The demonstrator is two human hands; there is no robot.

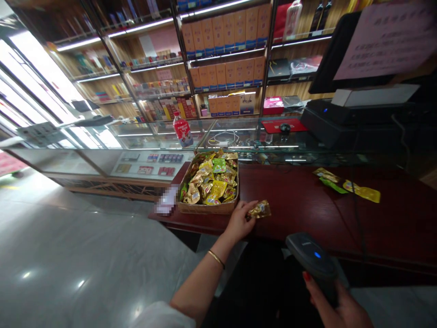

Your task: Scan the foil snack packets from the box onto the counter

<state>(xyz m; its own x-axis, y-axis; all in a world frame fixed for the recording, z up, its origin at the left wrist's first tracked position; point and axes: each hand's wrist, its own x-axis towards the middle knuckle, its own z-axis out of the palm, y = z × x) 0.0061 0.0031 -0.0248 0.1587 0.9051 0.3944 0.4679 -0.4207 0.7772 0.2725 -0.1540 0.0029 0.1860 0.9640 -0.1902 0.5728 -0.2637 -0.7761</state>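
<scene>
My left hand [241, 219] pinches a small gold snack packet [261, 209] just above the dark red counter [290, 191], to the right of a cardboard box [205, 208]. Gold, yellow and green packets [215, 175] fill that box. My right hand [336, 303] is wrapped round the handle of a black barcode scanner [312, 259] with a blue light on top. The scanner's head points towards the counter, up and to the left. On the counter's right side lie a gold packet [326, 175], a green one [333, 185] and a yellow one [362, 190].
Behind the box stands a red-labelled bottle [182, 130] on a glass display case [153, 141]. A mouse [284, 128] rests on a red mat [268, 126]. At right is a monitor [336, 54] with a pink sheet; a cable [357, 209] hangs over the counter. Stocked shelves line the back.
</scene>
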